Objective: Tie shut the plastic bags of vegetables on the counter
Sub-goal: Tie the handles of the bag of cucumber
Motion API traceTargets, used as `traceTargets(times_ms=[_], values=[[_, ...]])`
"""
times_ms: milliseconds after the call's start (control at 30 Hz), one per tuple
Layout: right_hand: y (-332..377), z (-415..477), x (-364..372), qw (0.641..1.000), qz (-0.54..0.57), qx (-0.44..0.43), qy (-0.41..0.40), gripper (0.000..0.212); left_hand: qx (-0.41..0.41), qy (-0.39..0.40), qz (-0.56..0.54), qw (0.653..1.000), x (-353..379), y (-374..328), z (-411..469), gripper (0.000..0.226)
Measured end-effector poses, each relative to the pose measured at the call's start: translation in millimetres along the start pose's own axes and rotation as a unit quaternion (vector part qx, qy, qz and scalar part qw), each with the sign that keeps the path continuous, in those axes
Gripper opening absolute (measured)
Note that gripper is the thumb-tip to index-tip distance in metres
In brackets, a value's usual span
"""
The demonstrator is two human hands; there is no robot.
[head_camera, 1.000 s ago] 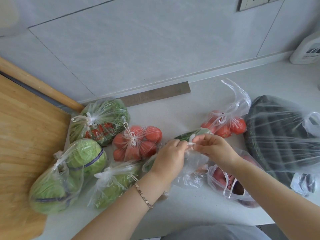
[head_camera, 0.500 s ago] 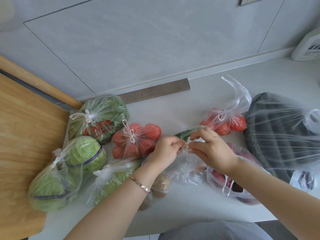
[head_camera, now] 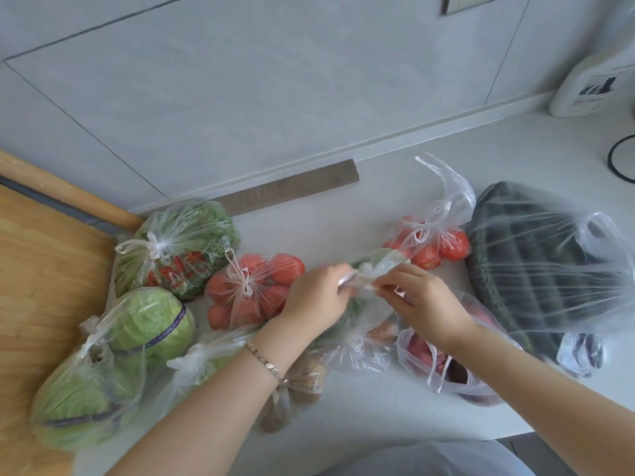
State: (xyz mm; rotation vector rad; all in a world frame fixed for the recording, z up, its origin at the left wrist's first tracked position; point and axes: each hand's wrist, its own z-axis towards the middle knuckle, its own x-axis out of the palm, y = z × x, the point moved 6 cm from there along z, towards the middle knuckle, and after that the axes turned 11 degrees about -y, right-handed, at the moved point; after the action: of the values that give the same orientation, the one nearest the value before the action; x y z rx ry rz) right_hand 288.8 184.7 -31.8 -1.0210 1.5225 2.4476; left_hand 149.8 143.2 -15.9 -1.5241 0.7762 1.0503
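Note:
Both hands meet over a clear bag of green vegetables (head_camera: pixel 360 341) in the middle of the white counter (head_camera: pixel 371 413). My left hand (head_camera: pixel 318 298) pinches one handle strip of this bag, and my right hand (head_camera: pixel 421 298) pinches the other, the plastic twisted between them. Left of it lie knotted bags: tomatoes (head_camera: pixel 254 286), leafy greens (head_camera: pixel 182 245), cabbages (head_camera: pixel 113 355) and a smaller green bag (head_camera: pixel 196 365). A bag of tomatoes (head_camera: pixel 436 242) with loose handles lies behind my right hand. An open-mouthed bag of reddish produce (head_camera: pixel 443 365) sits under my right wrist.
A wooden board (head_camera: pixel 37 276) covers the counter's left end. A large bag of dark cucumbers (head_camera: pixel 543 269) fills the right side, with a white appliance (head_camera: pixel 594 87) and a black cord (head_camera: pixel 618 159) behind it. A brownish bag (head_camera: pixel 295 389) lies under my left forearm. The tiled wall is close behind.
Both hands have kept hold of the middle bag's handles and worked them together; the plastic between the fingers is now bunched tighter. The other bags have not moved.

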Motion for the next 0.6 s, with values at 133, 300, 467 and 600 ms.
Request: traceTargets(times_ms=[133, 300, 467, 600], values=[[1, 7, -15, 0.997, 0.031, 0.055, -0.048, 0.016, 0.023, -0.164, 0.031, 0.986, -41, 1, 41, 0.023], [-8, 3, -22, 0.992, 0.059, 0.103, -0.041, 0.015, 0.013, -0.152, 0.054, 0.987, -43, 19, 80, 0.027], [-15, -7, -22, 0.992, 0.036, 0.119, -0.003, 0.013, -0.038, -0.079, 0.073, 0.993, -13, 49, 94, 0.037], [-29, -15, -39, 0.990, -0.009, 0.139, 0.000, 0.012, -0.041, -0.081, 0.116, 0.989, 0, 33, 79, 0.053]])
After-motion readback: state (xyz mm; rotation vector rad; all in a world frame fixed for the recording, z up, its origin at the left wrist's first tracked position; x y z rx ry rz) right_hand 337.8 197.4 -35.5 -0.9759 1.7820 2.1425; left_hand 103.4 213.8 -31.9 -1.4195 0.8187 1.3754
